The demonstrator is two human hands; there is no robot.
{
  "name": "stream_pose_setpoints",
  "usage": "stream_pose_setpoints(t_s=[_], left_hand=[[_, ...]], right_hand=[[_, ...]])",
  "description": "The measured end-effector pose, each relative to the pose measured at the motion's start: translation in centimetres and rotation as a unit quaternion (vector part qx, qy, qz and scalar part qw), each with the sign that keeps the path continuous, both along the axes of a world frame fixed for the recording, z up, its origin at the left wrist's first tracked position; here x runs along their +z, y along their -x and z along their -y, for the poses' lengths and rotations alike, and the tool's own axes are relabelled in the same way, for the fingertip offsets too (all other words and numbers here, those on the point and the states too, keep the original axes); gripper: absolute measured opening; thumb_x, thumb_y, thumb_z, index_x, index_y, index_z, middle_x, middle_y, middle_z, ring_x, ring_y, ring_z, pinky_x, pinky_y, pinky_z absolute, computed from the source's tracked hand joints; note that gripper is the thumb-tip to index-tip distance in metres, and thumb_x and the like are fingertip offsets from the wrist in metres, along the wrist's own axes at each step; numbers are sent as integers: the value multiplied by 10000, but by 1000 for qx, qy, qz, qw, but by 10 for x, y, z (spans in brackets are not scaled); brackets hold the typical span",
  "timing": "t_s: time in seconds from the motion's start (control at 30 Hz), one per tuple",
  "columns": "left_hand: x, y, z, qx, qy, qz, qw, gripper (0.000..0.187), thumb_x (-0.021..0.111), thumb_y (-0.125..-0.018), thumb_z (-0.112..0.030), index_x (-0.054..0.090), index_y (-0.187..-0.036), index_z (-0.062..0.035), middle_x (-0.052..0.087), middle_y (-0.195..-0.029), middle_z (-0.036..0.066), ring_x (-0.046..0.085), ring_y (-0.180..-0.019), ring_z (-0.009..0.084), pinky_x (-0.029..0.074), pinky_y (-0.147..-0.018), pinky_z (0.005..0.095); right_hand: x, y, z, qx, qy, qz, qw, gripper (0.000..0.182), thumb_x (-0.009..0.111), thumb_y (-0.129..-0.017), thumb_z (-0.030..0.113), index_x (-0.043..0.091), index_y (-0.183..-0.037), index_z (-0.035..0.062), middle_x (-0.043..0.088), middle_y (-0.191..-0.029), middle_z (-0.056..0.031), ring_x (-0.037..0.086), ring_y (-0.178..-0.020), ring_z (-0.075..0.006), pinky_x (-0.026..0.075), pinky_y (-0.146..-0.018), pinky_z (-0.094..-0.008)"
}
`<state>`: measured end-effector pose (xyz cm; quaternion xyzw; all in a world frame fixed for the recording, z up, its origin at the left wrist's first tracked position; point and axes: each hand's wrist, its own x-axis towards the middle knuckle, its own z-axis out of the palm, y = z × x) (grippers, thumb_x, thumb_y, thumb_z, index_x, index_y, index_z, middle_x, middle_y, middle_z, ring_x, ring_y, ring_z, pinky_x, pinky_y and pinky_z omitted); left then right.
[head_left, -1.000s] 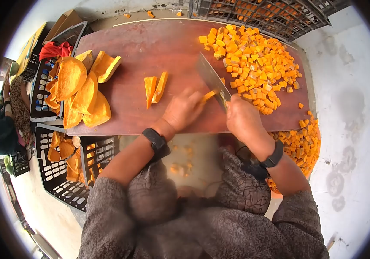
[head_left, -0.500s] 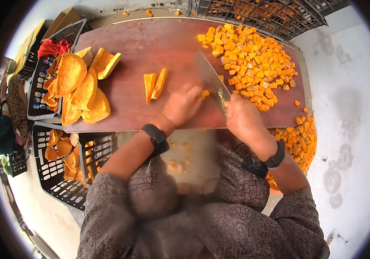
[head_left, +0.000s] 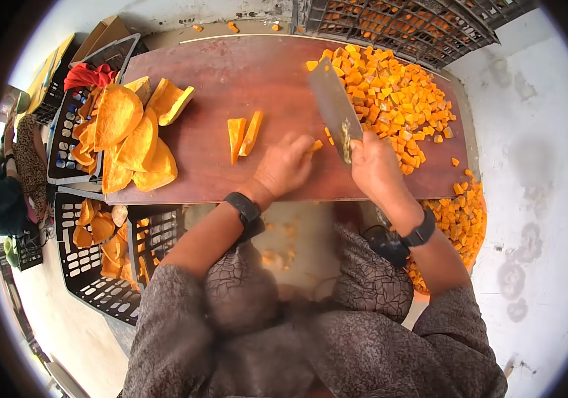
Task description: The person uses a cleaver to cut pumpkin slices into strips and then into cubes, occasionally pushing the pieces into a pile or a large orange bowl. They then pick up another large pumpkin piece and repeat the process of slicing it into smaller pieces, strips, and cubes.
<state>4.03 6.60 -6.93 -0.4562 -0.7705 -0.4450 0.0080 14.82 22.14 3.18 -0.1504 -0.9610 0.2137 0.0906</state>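
Observation:
My right hand (head_left: pixel 375 162) is closed round the handle of a cleaver (head_left: pixel 334 99), whose broad blade points away from me, beside the pile of pumpkin cubes (head_left: pixel 396 93). Under the closed fingers of my left hand (head_left: pixel 285 164) is a pumpkin strip (head_left: pixel 315 145); only its orange end shows. A small cut piece (head_left: pixel 329 136) lies between that end and the blade. Two pumpkin sticks (head_left: pixel 251 132) rest on the reddish-brown board (head_left: pixel 211 73), left of my left hand. Large pumpkin slabs (head_left: pixel 139 142) are heaped at the board's left end.
Black crates (head_left: pixel 91 262) with pumpkin pieces stand at the left, one holding a red cloth (head_left: pixel 89 76). Below the board's right corner sits a container heaped with cubes (head_left: pixel 459 222). A dark crate (head_left: pixel 390 26) stands behind the board. A person (head_left: pixel 15 179) is at the far left.
The cleaver has shifted a little right, away from my left hand, and its blade shows broader. A small cut piece now shows beside the strip. The whole view has shifted slightly.

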Motion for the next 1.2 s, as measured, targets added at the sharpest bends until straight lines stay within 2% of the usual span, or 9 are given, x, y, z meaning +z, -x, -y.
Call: stream_pose_setpoints(t_s=[0.03, 0.27, 0.53, 0.63, 0.77, 0.83, 0.97, 1.03, 1.2], left_hand=[[0, 1, -2, -2, -6, -14, 1000, 214, 627, -784, -30, 602, -988, -88, 574, -864, 128, 604, -784, 346, 503, -615, 429], [-9, 3, 1, 9, -10, -49, 999, 228, 619, -766, -16, 597, -982, -85, 574, -886, 135, 601, -770, 365, 506, -607, 440], [-5, 2, 1, -9, -9, -39, 999, 190, 565, -762, 6, 581, -946, -37, 574, -859, 155, 605, -744, 373, 505, -621, 472], [-4, 3, 0, -7, 2, -35, 999, 170, 564, -765, 9, 578, -929, -33, 573, -859, 155, 605, -768, 376, 504, -649, 470], [-6, 4, -3, -8, -13, -21, 1000, 223, 550, -732, 6, 561, -942, -69, 554, -888, 166, 588, -797, 413, 506, -669, 493], [-7, 4, -3, -10, -5, -7, 1000, 229, 553, -736, 10, 567, -950, -72, 562, -904, 164, 587, -827, 412, 502, -691, 500], [-5, 6, -4, -23, -3, -24, 999, 229, 557, -748, 16, 565, -960, -70, 565, -913, 165, 587, -839, 411, 504, -691, 484], [-5, 3, -5, 1, -16, -19, 1000, 114, 578, -765, -10, 557, -868, -54, 569, -863, 168, 586, -807, 403, 494, -678, 487], [-5, 9, -9, 18, -4, -6, 1000, 158, 543, -783, 43, 556, -904, -56, 567, -837, 167, 594, -805, 397, 510, -681, 451]], right_hand=[[5, -4, 1, 10, 10, 1, 1000, 197, 554, -922, 158, 537, -898, -37, 594, -741, -295, 597, -742, -494, 468, -636, -527], [-10, -10, 11, -9, 77, 61, 995, 207, 550, -926, 161, 532, -888, -41, 602, -764, -285, 592, -753, -491, 465, -640, -514], [-24, -6, 20, 27, 41, 98, 994, 176, 543, -919, 143, 500, -895, -26, 597, -751, -286, 589, -755, -485, 459, -658, -544], [-38, -2, 14, 26, 30, 63, 997, 173, 548, -915, 149, 501, -884, -14, 601, -749, -278, 593, -750, -479, 465, -658, -540], [-33, -2, 16, 2, 2, 77, 997, 175, 554, -912, 155, 515, -878, -13, 610, -747, -268, 603, -745, -469, 477, -662, -534], [-30, -1, 19, 53, -9, 2, 999, 171, 557, -909, 154, 533, -884, -13, 617, -745, -261, 616, -738, -452, 490, -669, -527], [-25, 19, 30, 11, -31, 95, 995, 181, 538, -912, 167, 559, -909, -13, 636, -754, -247, 640, -749, -424, 516, -682, -505], [-30, 24, 29, 19, -35, 94, 995, 190, 530, -915, 171, 562, -904, -15, 647, -767, -243, 648, -764, -421, 524, -699, -498], [-32, 27, 24, -8, -10, 56, 998, 187, 519, -918, 165, 568, -898, -15, 655, -795, -239, 650, -793, -425, 516, -709, -505]])
